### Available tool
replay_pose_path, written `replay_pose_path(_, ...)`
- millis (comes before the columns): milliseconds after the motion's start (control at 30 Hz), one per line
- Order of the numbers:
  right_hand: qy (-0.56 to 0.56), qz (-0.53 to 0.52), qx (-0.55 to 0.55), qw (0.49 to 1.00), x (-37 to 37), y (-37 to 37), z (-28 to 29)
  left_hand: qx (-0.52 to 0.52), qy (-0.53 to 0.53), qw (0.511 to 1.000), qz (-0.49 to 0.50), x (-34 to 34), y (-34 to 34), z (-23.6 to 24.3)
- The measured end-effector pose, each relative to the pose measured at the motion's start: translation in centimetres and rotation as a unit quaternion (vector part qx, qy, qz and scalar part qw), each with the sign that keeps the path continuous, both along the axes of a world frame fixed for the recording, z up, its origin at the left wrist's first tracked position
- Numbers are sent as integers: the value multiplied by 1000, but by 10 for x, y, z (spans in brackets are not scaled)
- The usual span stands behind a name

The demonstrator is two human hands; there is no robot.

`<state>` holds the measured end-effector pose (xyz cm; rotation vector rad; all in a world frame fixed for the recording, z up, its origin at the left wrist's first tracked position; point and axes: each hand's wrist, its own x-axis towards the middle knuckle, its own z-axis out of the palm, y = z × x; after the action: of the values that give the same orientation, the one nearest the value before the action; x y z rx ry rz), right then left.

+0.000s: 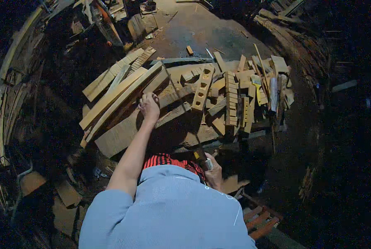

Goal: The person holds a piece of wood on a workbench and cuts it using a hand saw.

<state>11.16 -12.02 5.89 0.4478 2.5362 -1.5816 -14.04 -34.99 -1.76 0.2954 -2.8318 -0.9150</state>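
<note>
Sawing seems to be the step in hand: the person's right hand (213,172) is closed round the handle end of what looks like a handsaw (199,155), its thin blade slanting up across the wide plank (118,136). That plank lies aslant left of a wooden block with square holes (202,89). The left hand (149,107) rests at the plank with fingers bent; whether it grips or merely presses cannot be told. The next move likely calls for firm left-hand pressure and a straight stroke.
</note>
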Motion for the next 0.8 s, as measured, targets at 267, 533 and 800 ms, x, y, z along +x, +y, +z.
replay_pose_path(267, -35, 29, 97, 994, 12, -9, -6, -177, 0, 984, 22, 13, 24, -7)
replay_pose_path(533, -20, 36, 128, 991, 16, -11, -10, -181, 34, 982, 27, 9, 28, -13)
replay_pose_path(800, -71, 51, 62, 994, 26, -6, -3, -187, 67, 979, 43, 9, 30, -18)
